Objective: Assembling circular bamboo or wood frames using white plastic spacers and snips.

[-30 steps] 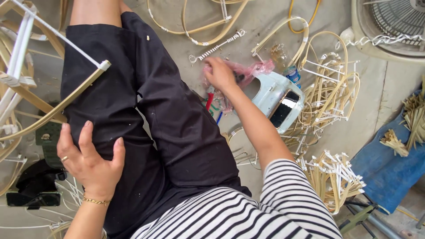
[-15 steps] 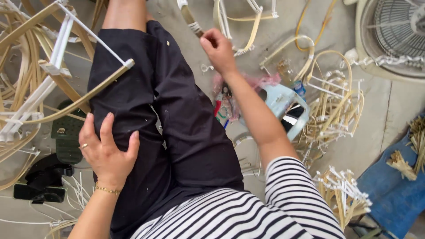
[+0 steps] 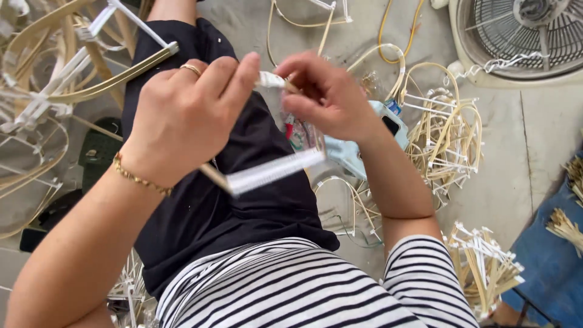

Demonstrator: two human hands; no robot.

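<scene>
Both hands hold one thin bamboo stick above the lap.
Left hand (image 3: 182, 115) and right hand (image 3: 328, 97) pinch the white-wrapped stick (image 3: 273, 172), which slants from lower left up to the right.

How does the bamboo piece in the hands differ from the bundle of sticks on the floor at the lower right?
The bamboo piece is single and held up over the lap by both the left hand and right hand; the bundle of sticks is many pieces lying untouched on the floor. Both are pale strips with white wrapping.
</scene>
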